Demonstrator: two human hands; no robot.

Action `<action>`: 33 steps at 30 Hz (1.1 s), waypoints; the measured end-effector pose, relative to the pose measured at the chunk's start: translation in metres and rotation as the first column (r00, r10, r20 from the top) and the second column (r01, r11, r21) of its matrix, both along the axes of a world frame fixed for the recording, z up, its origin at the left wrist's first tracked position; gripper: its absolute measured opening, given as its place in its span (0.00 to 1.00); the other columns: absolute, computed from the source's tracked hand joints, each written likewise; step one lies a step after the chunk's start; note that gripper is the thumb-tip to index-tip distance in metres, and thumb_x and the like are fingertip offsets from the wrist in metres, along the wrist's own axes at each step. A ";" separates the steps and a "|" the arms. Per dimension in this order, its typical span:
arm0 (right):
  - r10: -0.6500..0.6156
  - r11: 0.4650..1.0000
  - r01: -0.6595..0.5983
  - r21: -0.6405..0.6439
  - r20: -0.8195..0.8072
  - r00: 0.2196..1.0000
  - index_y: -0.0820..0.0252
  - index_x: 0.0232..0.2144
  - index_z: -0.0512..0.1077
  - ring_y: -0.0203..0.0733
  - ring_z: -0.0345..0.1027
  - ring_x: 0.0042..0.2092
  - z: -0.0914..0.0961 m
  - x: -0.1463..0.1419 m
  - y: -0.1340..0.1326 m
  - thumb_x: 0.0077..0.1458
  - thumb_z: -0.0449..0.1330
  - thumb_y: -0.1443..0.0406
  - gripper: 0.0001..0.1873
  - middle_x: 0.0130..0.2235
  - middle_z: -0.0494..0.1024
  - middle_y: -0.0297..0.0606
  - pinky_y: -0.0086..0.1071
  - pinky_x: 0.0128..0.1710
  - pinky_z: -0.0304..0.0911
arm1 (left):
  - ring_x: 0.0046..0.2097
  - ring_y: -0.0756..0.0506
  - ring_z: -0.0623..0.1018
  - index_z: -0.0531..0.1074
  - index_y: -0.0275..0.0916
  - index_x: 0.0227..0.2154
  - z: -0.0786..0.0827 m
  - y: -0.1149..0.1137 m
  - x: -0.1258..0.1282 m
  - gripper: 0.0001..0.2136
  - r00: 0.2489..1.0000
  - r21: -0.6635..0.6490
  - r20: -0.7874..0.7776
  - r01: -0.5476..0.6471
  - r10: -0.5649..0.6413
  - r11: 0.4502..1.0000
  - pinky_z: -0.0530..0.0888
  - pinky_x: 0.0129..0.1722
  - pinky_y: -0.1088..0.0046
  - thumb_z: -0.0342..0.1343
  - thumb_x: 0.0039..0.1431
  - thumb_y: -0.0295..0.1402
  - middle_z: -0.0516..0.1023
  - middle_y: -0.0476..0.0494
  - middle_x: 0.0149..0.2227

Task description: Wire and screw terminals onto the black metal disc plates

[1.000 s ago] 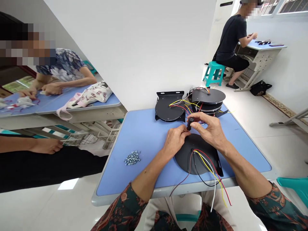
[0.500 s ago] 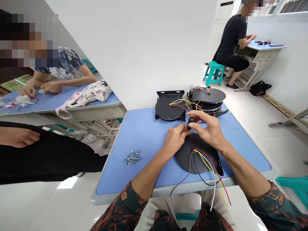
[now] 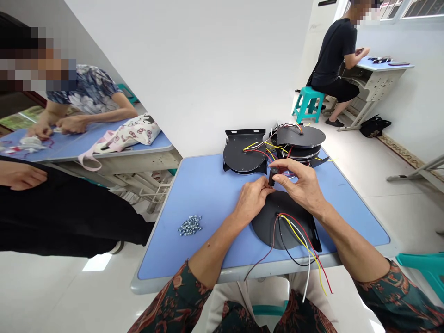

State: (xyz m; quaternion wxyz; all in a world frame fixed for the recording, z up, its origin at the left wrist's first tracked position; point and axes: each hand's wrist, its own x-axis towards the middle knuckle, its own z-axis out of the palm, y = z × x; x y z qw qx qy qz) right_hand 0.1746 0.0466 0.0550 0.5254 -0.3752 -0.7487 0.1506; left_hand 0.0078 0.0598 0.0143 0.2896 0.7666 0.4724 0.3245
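A round black metal plate assembly [image 3: 263, 226] lies on the blue table in front of me, with red, yellow, white and black wires [image 3: 294, 226] coming out of its middle. Between the thumb and fingers of my right hand [image 3: 303, 185] is a short black screwdriver [image 3: 273, 176], held upright over the plate's far edge. Beside its lower end, my left hand [image 3: 255, 196] is pinched at that edge; whatever its fingertips hold is hidden. To the left of my forearm sits a small pile of silvery screws [image 3: 189, 225].
Similar black assemblies with wires stand at the back: one on the left [image 3: 244, 155], a stack [image 3: 301, 138] on the right. A white wall [image 3: 208, 69] rises behind the table [image 3: 166, 249]. Someone in black trousers [image 3: 69, 212] stands at left; two other people sit at desks.
The screwdriver has turned or tilted slightly in my right fingers, and more of its side shows. My left hand has hardly moved. The standing person's hand has shifted a little left.
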 end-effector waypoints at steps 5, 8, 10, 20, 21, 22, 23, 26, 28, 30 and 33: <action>0.121 0.990 -0.119 -0.075 0.021 0.992 0.54 0.48 0.79 0.44 0.78 0.48 0.004 0.005 -0.001 0.69 0.56 0.58 0.14 0.46 0.84 0.39 0.39 0.50 0.71 | 0.41 0.44 0.83 0.75 0.40 0.33 -0.002 0.002 -0.002 0.04 0.999 -0.005 0.033 0.027 -0.026 1.000 0.75 0.42 0.70 0.57 0.63 0.27 0.85 0.47 0.37; 0.078 0.997 -0.079 -0.024 -0.002 0.997 0.55 0.43 0.78 0.42 0.77 0.41 0.000 0.003 -0.001 0.66 0.59 0.58 0.10 0.39 0.83 0.37 0.36 0.45 0.71 | 0.42 0.43 0.84 0.77 0.40 0.34 0.000 0.002 -0.002 0.05 0.999 -0.003 0.012 0.048 -0.048 0.999 0.75 0.44 0.69 0.56 0.64 0.26 0.85 0.46 0.39; 0.022 1.000 -0.022 0.015 -0.012 1.000 0.56 0.39 0.76 0.41 0.75 0.38 -0.003 0.000 0.000 0.65 0.61 0.56 0.10 0.37 0.81 0.37 0.36 0.43 0.71 | 0.43 0.42 0.84 0.77 0.40 0.35 0.001 0.001 -0.002 0.06 0.999 -0.012 -0.010 0.053 -0.053 0.999 0.75 0.45 0.68 0.55 0.64 0.26 0.86 0.46 0.40; 0.026 1.000 -0.026 -0.016 0.004 1.000 0.54 0.47 0.76 0.42 0.75 0.43 0.000 0.000 -0.002 0.66 0.60 0.56 0.13 0.44 0.82 0.38 0.37 0.46 0.71 | 0.39 0.44 0.83 0.74 0.40 0.33 -0.002 0.001 0.000 0.03 1.000 -0.021 0.026 -0.015 0.016 1.000 0.74 0.41 0.70 0.59 0.62 0.27 0.84 0.48 0.35; 0.061 0.998 -0.060 -0.026 0.015 0.998 0.54 0.49 0.77 0.42 0.76 0.45 0.001 0.001 -0.002 0.67 0.58 0.57 0.13 0.46 0.82 0.39 0.38 0.48 0.71 | 0.39 0.44 0.83 0.74 0.40 0.33 -0.003 0.002 0.000 0.03 0.999 -0.022 0.031 -0.010 0.010 1.000 0.74 0.41 0.70 0.59 0.62 0.27 0.84 0.48 0.35; 0.090 0.995 -0.089 -0.037 0.025 0.996 0.53 0.49 0.77 0.43 0.77 0.47 0.002 0.001 -0.002 0.69 0.56 0.58 0.14 0.47 0.83 0.39 0.39 0.50 0.71 | 0.39 0.44 0.83 0.74 0.40 0.33 -0.003 0.002 0.000 0.03 0.999 -0.022 0.033 -0.004 0.005 1.000 0.74 0.41 0.70 0.58 0.62 0.27 0.84 0.48 0.36; 0.106 0.994 -0.105 -0.044 0.030 0.994 0.53 0.49 0.78 0.43 0.77 0.48 0.003 0.002 -0.003 0.70 0.54 0.59 0.14 0.47 0.83 0.38 0.39 0.51 0.71 | 0.40 0.44 0.83 0.74 0.40 0.33 -0.004 0.002 0.000 0.03 1.000 -0.023 0.029 0.001 -0.001 1.000 0.74 0.41 0.70 0.58 0.63 0.27 0.84 0.47 0.36; 0.069 0.997 -0.068 -0.027 0.016 0.997 0.53 0.45 0.79 0.43 0.78 0.44 0.001 0.001 -0.002 0.69 0.55 0.58 0.13 0.43 0.84 0.38 0.38 0.48 0.72 | 0.41 0.43 0.83 0.75 0.41 0.34 -0.002 0.002 -0.001 0.03 1.000 -0.013 -0.017 0.011 -0.012 1.000 0.75 0.42 0.69 0.57 0.63 0.28 0.85 0.47 0.36; 0.015 1.000 -0.015 0.008 0.001 1.000 0.54 0.42 0.78 0.42 0.77 0.40 -0.001 -0.001 -0.002 0.66 0.59 0.57 0.11 0.39 0.83 0.37 0.37 0.45 0.72 | 0.41 0.42 0.83 0.76 0.41 0.34 0.000 0.002 -0.001 0.04 0.999 -0.005 -0.051 0.008 -0.008 1.000 0.75 0.43 0.69 0.57 0.63 0.27 0.85 0.47 0.37; -0.023 0.999 0.023 0.031 0.000 1.000 0.55 0.40 0.76 0.41 0.75 0.38 -0.002 -0.002 -0.001 0.65 0.61 0.55 0.11 0.37 0.81 0.37 0.36 0.43 0.72 | 0.42 0.42 0.83 0.76 0.41 0.34 0.002 0.001 -0.001 0.05 0.997 -0.002 -0.070 0.010 -0.011 1.000 0.75 0.44 0.68 0.56 0.63 0.27 0.85 0.46 0.38; -0.024 0.999 0.024 0.023 -0.002 1.000 0.55 0.44 0.76 0.41 0.74 0.39 -0.001 -0.002 -0.001 0.64 0.62 0.55 0.12 0.40 0.81 0.38 0.36 0.43 0.72 | 0.43 0.42 0.83 0.77 0.41 0.36 0.003 0.001 -0.001 0.07 0.997 -0.005 -0.070 0.028 -0.028 1.000 0.75 0.45 0.68 0.54 0.64 0.25 0.85 0.46 0.39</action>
